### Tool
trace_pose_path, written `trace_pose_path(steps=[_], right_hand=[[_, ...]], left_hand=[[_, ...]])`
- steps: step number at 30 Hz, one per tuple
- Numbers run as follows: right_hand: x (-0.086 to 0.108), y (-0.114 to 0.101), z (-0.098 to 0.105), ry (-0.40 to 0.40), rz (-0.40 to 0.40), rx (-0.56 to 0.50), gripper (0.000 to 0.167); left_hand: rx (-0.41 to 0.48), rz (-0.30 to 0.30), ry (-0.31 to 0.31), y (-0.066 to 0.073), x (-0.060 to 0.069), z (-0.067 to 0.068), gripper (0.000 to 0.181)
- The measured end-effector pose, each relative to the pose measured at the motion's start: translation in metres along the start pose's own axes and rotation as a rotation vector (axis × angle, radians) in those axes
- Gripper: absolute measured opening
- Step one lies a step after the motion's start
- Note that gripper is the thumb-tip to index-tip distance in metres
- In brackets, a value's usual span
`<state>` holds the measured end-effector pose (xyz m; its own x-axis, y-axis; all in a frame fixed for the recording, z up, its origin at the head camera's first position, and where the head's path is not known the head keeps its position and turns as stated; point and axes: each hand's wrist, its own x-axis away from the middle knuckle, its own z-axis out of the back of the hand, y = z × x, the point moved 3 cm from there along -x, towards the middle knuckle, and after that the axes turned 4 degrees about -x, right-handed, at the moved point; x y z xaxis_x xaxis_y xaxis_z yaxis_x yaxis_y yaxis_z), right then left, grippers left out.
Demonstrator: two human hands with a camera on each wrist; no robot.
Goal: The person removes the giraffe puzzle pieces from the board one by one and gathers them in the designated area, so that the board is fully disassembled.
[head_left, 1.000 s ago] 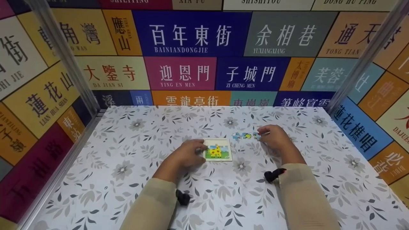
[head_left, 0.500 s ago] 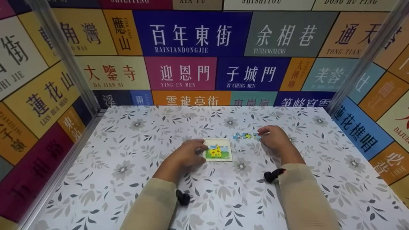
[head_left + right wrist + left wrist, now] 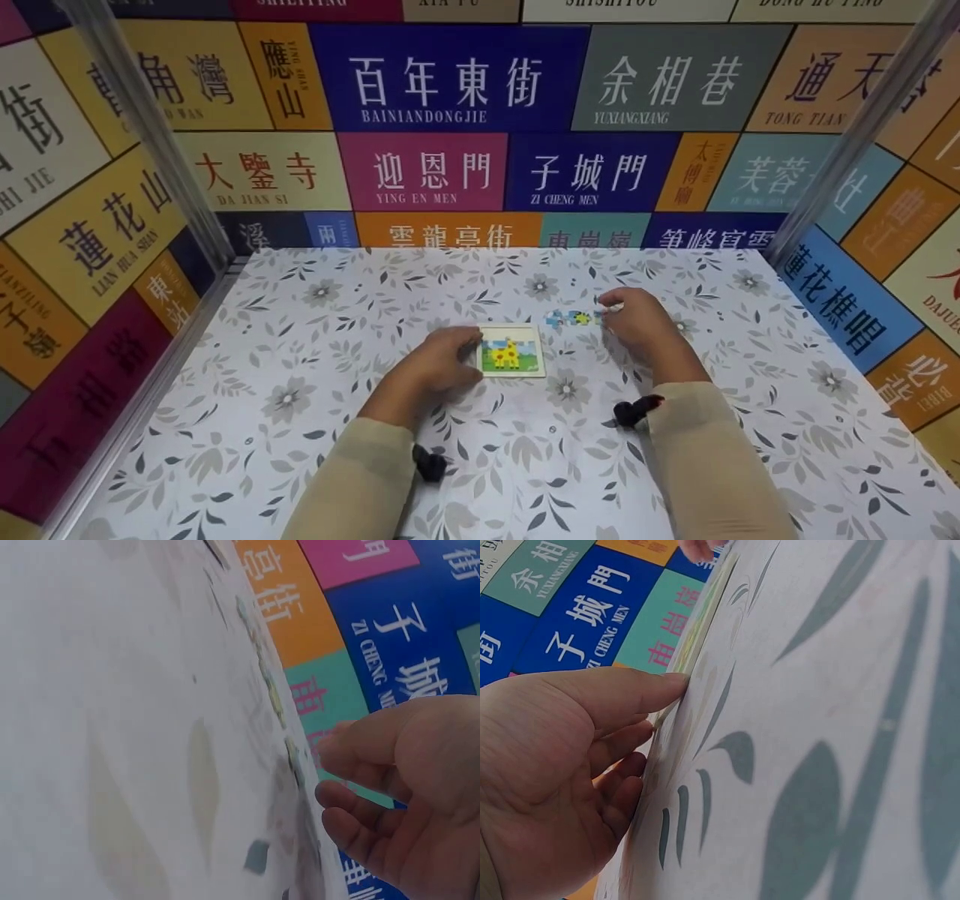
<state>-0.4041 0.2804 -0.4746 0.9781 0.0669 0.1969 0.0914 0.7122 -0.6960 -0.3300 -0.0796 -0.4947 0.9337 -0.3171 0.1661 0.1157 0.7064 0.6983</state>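
Note:
A square white-rimmed puzzle tray (image 3: 543, 352) with a yellow giraffe picture lies flat near the middle of the table in the head view. My left hand (image 3: 435, 364) rests at its left side, thumb near the lower corner and fingers near the upper one. In the left wrist view the thumb of the left hand (image 3: 555, 757) touches the tray's edge. Several small blue, yellow and green jigsaw pieces (image 3: 581, 319) lie in a row right of the tray. Over the row's right end hovers my right hand (image 3: 636, 322), fingers loosely bent. Nothing shows between the fingers of the right hand (image 3: 412, 780) in the right wrist view.
A white tablecloth (image 3: 300, 465) with grey leaves and flowers covers the table. Colourful panels (image 3: 431, 172) with Chinese lettering stand behind it and at both sides. Clear posts (image 3: 862, 127) rise at the back corners. Small black devices (image 3: 430, 463) sit at both wrists.
My right hand has shifted slightly up and left over the end of the piece row. The left fingers have drawn back a little from the tray's face; the tray stays put.

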Motion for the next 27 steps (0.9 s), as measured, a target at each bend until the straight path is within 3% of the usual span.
trace_pose_path(steps=[9,15,24,27], right_hand=[[0.006,-0.043,-0.024,-0.037,0.106,0.058,0.044],[0.01,-0.074,-0.045,-0.104,0.119,0.078,0.043],[0.021,-0.112,-0.072,-0.161,0.234,0.081,0.042],[0.023,-0.124,-0.08,-0.171,0.28,0.075,0.04]], left_hand=[[-0.036,-0.014,-0.001,0.001,0.0,-0.001,0.068],[0.002,0.045,-0.004,0.0,-0.001,-0.001,0.071],[-0.011,0.111,-0.036,-0.001,-0.002,0.0,0.073],[-0.032,0.104,-0.037,-0.001,-0.002,0.0,0.072]])
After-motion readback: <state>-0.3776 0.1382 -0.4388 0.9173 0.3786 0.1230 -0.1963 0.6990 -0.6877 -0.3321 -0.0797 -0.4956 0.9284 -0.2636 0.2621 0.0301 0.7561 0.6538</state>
